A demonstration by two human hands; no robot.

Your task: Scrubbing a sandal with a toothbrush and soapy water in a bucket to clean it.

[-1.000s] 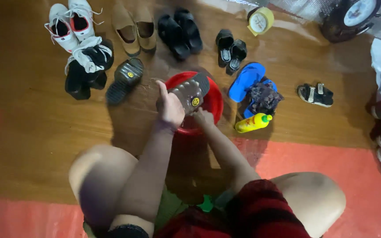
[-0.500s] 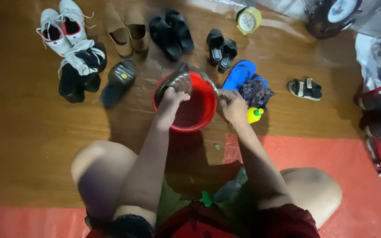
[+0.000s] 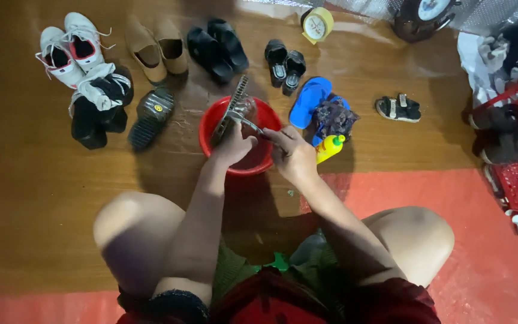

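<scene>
Shoe (image 3: 233, 111) now stands on edge over the red basin (image 3: 211, 129), sole turned left; a second ago it lay flat with the sole facing up, and half a second ago it was already tipping. Left hand (image 3: 233, 147) is closed round the shoe's lower end, holding it at the basin's near rim. Right hand (image 3: 292, 153), which had swung out toward the yellow bottle (image 3: 329, 147), is back at the basin, fingers pinched on a thin handle, probably a brush (image 3: 252, 123), whose tip meets the shoe. Reading: scrubbing has moved to the shoe's side or upper. Room: the basin is hemmed by a dark shoe (image 3: 151, 117) to the left and a blue sandal (image 3: 308, 102) and cloth bundle (image 3: 335, 117) to the right; bare wood floor (image 3: 31, 198) lies open near left.
</scene>
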